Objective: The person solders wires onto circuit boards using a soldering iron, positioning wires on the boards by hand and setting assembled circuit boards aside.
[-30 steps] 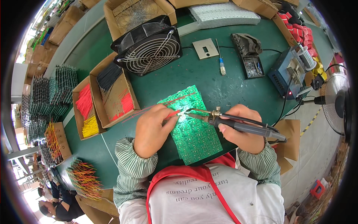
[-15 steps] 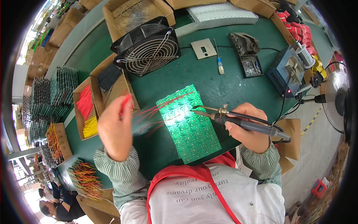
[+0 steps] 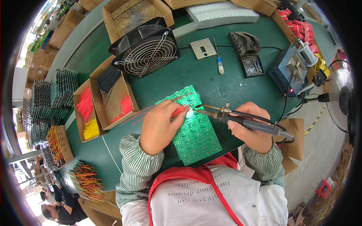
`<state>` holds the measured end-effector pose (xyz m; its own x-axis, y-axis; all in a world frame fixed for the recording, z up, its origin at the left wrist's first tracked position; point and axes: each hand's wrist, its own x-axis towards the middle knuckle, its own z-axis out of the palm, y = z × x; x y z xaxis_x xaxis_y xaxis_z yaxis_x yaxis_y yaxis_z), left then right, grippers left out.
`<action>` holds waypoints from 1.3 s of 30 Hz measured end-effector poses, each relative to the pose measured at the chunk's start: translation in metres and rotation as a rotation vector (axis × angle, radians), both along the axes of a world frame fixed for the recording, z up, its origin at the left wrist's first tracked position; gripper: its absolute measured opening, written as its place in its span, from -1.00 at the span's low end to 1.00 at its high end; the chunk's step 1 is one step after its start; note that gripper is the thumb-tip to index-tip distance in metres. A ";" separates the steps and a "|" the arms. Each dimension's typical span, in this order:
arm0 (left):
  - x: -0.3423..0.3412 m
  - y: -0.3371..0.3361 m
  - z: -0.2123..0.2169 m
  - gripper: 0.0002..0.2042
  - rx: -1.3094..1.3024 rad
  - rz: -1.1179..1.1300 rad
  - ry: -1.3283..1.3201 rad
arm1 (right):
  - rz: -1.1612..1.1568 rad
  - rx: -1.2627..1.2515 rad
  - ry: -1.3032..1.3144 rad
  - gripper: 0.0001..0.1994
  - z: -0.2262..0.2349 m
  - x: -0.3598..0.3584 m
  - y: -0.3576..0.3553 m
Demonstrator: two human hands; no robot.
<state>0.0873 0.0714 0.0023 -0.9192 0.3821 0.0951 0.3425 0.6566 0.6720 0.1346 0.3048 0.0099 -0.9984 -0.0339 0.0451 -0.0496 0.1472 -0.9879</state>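
Thin red wires meeting a hot iron tip over a green circuit board.

The flat green printed circuit board (image 3: pixel 196 130) lies on the green tabletop (image 3: pixel 211 81), just in front of the person's red apron; it looks light and stiff, best handled by its edges, and likely to slide unless pinned. On the board, the left hand (image 3: pixel 160 126) is curled closed, pinching a small bundle of thin red wires (image 3: pixel 177 111) near their ends; these look limp and springy, so a grip close to the tips would steady them. Right of the board, the right hand (image 3: pixel 250 126) is wrapped shut round the grey handle of a slim soldering iron (image 3: pixel 241 120), its metal tip touching the board beside the wires. Beyond the board stands a black wire-guarded fan (image 3: pixel 145 51); left of it, cardboard boxes of red, yellow and black wires (image 3: pixel 102 100).
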 end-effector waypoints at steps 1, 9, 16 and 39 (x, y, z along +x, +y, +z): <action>0.000 0.000 0.000 -0.88 0.000 0.003 -0.010 | 0.010 -0.002 0.015 -0.83 -0.001 -0.001 0.000; -0.002 0.000 -0.001 -0.88 0.000 0.000 -0.007 | 0.065 0.037 0.008 -0.83 -0.001 -0.005 0.000; -0.001 0.000 -0.004 -0.89 -0.008 -0.003 0.005 | 0.005 0.001 0.019 -0.83 0.000 -0.004 -0.001; -0.010 0.021 -0.002 -0.88 0.006 -0.039 0.016 | -0.052 0.016 -0.001 -0.84 0.002 0.002 0.018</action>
